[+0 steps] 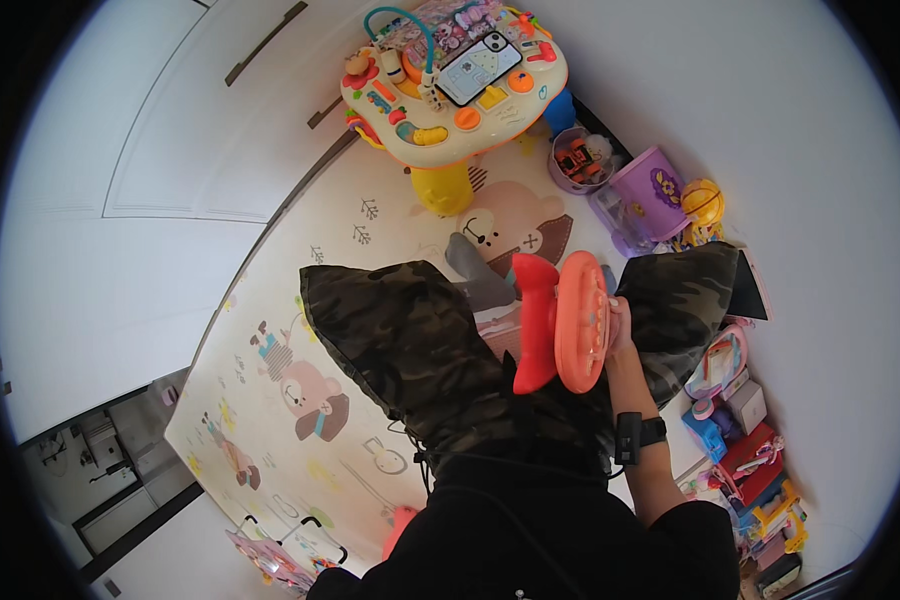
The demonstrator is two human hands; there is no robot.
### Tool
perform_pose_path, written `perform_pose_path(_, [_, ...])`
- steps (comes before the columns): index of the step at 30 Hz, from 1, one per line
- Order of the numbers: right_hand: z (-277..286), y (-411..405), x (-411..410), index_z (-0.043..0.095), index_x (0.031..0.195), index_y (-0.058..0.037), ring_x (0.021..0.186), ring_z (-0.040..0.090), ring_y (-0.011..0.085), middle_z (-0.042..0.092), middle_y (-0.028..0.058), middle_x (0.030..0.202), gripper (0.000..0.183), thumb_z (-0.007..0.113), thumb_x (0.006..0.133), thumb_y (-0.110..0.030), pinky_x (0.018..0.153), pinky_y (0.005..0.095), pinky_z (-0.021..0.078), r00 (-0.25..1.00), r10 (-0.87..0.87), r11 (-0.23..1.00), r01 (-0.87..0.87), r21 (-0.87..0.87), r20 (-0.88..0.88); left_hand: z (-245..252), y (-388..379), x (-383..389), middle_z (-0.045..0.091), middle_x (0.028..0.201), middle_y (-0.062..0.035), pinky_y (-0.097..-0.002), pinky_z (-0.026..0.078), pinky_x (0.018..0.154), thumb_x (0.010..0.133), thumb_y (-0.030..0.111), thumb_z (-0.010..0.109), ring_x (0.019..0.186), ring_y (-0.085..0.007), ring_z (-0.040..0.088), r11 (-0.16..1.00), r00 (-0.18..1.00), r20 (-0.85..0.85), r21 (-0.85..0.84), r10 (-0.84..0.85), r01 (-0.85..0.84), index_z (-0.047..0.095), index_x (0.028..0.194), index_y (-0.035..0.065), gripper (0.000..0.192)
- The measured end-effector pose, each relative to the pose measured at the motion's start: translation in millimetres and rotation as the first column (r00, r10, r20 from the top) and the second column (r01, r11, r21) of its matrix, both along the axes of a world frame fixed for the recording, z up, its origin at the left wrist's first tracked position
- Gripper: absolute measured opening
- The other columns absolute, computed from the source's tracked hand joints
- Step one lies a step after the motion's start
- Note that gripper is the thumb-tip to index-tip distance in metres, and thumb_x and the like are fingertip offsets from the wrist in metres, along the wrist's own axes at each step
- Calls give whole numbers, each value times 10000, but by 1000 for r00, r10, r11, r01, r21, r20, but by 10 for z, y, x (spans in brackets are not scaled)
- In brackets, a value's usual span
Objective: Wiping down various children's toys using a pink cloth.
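Observation:
My right hand holds a coral-coloured plastic toy by its right side. The toy is an oval piece with small buttons, seen at a slant. A bright red, curved plastic piece stands just left of it; whether the two are joined I cannot tell. Both are above my lap, between my knees in camouflage trousers. Part of a pink perforated plastic item shows behind the red piece. My left hand is out of view. A grey sock covers my foot on the patterned play mat.
Ahead stands a toy activity table with a smartphone on it. Along the right wall are a tub of toys, a purple bin, a yellow ball and piled toys. White cabinets line the left.

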State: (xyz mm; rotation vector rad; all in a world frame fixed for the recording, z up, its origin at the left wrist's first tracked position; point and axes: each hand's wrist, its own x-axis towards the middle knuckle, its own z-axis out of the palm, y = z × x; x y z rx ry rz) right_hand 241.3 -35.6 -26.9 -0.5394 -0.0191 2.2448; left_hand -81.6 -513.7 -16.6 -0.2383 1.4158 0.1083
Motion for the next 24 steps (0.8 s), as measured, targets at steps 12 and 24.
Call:
perform_pose_path(12, [12, 11, -40, 527, 1126, 12, 893, 629, 270, 628, 157, 1037, 487, 507, 763, -312, 824, 365, 515, 994, 3, 996, 6, -83, 106, -52, -21, 23, 622, 854, -51, -283, 461, 514, 850, 315, 464, 631, -179, 588, 1000, 1000, 1, -8, 23, -23, 575, 1014, 86, 303])
perform_pose_path(24, [-152, 22, 17, 476, 1224, -23, 980, 602, 272, 594, 141, 1133, 517, 457, 804, -324, 886, 391, 481, 998, 60, 998, -60, -32, -11, -83, -37, 12, 622, 866, -52, -290, 464, 533, 854, 321, 462, 654, -179, 591, 999, 999, 14, -26, 36, -36, 571, 1021, 84, 310])
